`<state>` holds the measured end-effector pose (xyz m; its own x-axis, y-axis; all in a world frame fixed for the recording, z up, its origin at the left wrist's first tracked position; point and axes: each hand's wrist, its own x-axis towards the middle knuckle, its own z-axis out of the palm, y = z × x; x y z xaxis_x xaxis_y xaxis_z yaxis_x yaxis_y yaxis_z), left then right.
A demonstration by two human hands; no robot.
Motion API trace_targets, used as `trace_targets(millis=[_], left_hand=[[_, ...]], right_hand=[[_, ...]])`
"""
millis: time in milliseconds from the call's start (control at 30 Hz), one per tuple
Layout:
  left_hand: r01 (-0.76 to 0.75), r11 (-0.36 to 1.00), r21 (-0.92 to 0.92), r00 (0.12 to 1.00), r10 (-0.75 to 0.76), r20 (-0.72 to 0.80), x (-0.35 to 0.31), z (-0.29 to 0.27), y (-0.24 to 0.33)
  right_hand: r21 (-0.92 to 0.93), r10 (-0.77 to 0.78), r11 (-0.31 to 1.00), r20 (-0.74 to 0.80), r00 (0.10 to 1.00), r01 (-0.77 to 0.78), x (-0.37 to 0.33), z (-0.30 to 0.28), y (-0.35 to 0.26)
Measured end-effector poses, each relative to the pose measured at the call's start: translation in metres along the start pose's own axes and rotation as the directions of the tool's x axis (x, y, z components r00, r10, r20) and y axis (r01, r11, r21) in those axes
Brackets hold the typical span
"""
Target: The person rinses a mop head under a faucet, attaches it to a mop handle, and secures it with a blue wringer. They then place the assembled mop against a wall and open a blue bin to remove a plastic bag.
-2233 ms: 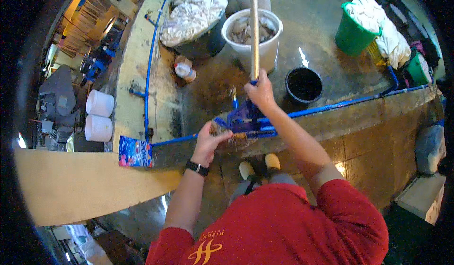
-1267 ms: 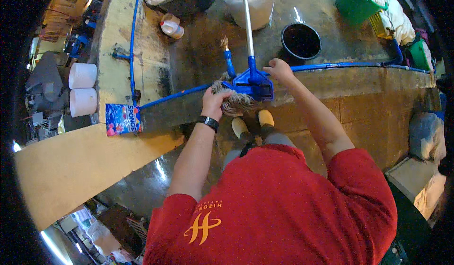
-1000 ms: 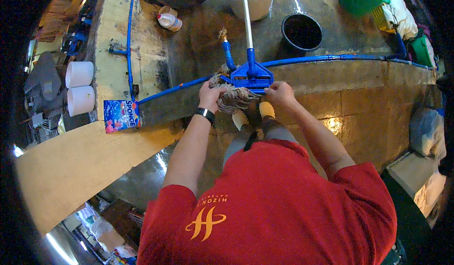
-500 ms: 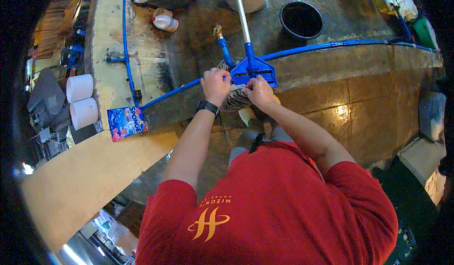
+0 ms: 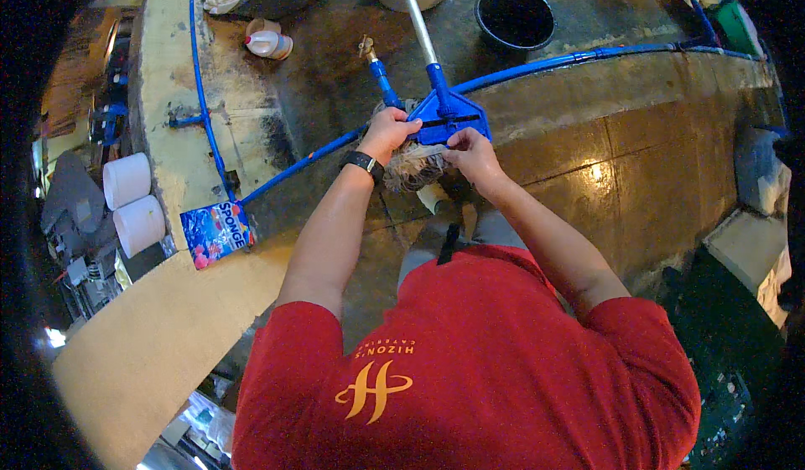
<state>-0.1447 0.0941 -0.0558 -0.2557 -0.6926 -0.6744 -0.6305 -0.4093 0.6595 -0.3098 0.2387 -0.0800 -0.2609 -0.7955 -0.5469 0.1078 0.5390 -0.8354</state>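
Note:
A mop with a blue plastic clamp head (image 5: 457,116) and a pale metal handle (image 5: 417,19) leans across a blue pipe in front of me. Its grey-white string bundle (image 5: 413,171) hangs below the clamp. My left hand (image 5: 389,137) is closed on the clamp's left end, thumb lying on top. With finger and thumb, my right hand (image 5: 475,158) pinches the whitish band (image 5: 429,150) of the mop strings just under the clamp's lower edge. A brass tap (image 5: 366,48) on a blue pipe stands up behind my left hand.
A black basin (image 5: 515,17) stands on the wet floor beyond the low ledge. A white bottle (image 5: 267,44) lies at the far left. Along the ledge runs a blue pipe (image 5: 545,65). A blue sponge packet (image 5: 216,233) and two white rolls (image 5: 134,206) are at left.
My left hand has moved onto the clamp's left end. The right hand has drawn the whitish band slightly out below the clamp. The whole view has shifted a little.

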Motion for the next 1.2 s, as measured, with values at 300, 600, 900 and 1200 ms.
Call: trace_targets(millis=[300,600,900,1200], left_hand=[[-0.056,0.990,-0.131,0.998,0.058,0.005,0.002,0.006,0.026],[-0.071,0.987,-0.147,0.997,0.074,0.017,0.001,0.010,0.028],[-0.038,0.982,-0.185,0.998,0.045,0.036,0.009,0.010,0.024],[-0.095,0.995,0.033,0.995,0.096,-0.031,0.014,0.010,0.025]], right_hand=[[-0.205,-0.253,0.950,-0.076,0.964,0.233,0.002,-0.002,-0.022],[-0.469,-0.271,0.870,-0.201,0.941,0.150,0.017,-0.058,-0.011],[-0.560,-0.687,0.440,0.292,0.665,0.702,-0.011,-0.051,-0.052],[-0.547,-0.692,0.274,0.459,0.557,0.791,-0.002,-0.008,-0.050]])
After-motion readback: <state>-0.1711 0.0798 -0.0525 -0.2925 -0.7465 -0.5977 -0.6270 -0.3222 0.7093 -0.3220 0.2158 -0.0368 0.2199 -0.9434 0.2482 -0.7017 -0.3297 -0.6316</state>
